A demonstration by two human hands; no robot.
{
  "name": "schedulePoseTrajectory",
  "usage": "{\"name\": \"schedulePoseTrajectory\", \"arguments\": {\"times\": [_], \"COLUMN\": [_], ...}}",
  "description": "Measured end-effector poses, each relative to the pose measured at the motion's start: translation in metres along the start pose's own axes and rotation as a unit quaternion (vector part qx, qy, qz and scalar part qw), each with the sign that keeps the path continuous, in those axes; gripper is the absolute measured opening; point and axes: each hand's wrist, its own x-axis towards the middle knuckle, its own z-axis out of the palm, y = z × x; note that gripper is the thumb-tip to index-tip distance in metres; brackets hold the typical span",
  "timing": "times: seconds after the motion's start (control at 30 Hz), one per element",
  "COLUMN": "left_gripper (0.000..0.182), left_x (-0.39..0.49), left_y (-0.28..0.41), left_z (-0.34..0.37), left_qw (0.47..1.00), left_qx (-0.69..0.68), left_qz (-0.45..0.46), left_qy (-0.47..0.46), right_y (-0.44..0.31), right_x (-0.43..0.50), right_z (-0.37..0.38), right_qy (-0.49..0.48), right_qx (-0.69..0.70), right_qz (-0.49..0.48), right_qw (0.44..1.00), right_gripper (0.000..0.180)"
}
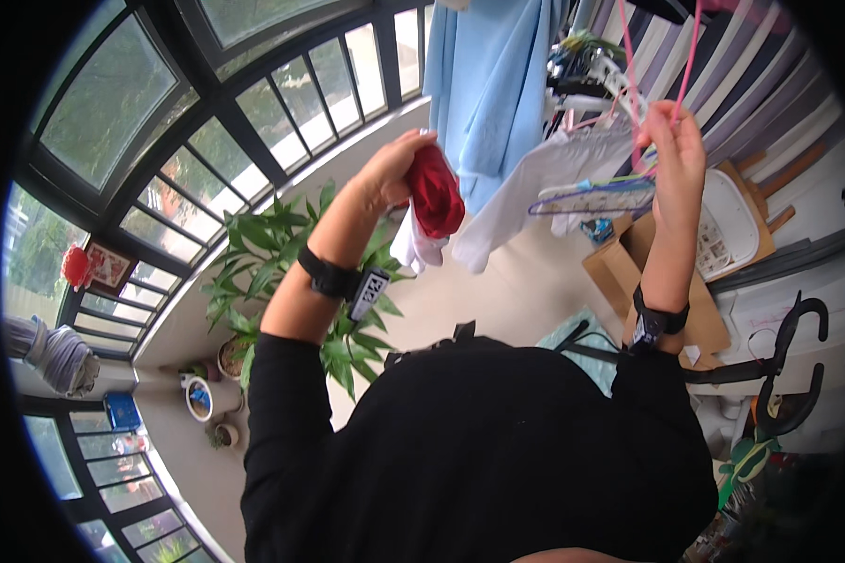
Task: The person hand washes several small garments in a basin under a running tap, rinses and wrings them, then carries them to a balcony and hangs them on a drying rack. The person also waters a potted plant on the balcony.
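Observation:
My left hand [394, 165] grips a bunched red cloth [438, 197] together with a white cloth [422, 246] that hangs below it. Raised on the other side, my right hand [676, 151] has its fingers closed around a thin pink hanger-like loop [693, 60] that runs up out of view. Right beside that hand are a purple hanger [577, 204] and a white garment [514, 193] with long, drooping parts. A light-blue cloth [496, 91] hangs between my two hands, farther back. What the right fingertips pinch is partly hidden.
Barred windows [303, 98] curve along the left, above a leafy potted plant [267, 246]. On the right are an open cardboard box [623, 264], a white tray-like panel [732, 218], black curved handlebars [810, 366] and striped curtain fabric [760, 91]. Small pots [211, 397] stand at lower left.

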Motion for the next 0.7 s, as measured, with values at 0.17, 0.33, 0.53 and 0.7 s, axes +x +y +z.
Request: {"name": "schedulePoseTrajectory", "arguments": {"times": [0.17,0.33,0.53,0.7], "left_gripper": [0.025,0.020,0.022,0.024], "left_x": [0.004,0.019,-0.002,-0.024], "left_y": [0.000,-0.013,-0.031,-0.029], "left_z": [0.004,0.011,0.033,0.056], "left_qw": [0.995,0.993,0.990,0.990], "left_qx": [0.022,-0.015,0.022,-0.027], "left_qz": [-0.094,-0.107,-0.138,-0.123], "left_qy": [-0.009,-0.056,-0.029,-0.064], "right_y": [-0.002,0.010,0.042,0.086], "right_x": [-0.063,-0.094,-0.113,-0.162], "right_z": [-0.003,0.013,0.022,0.071], "right_qy": [-0.145,-0.148,-0.130,-0.166], "right_qx": [0.251,0.290,0.179,0.098], "right_qz": [0.208,0.228,0.205,0.196], "right_qw": [0.934,0.918,0.953,0.961], "right_gripper": [0.026,0.031,0.048,0.073]}}
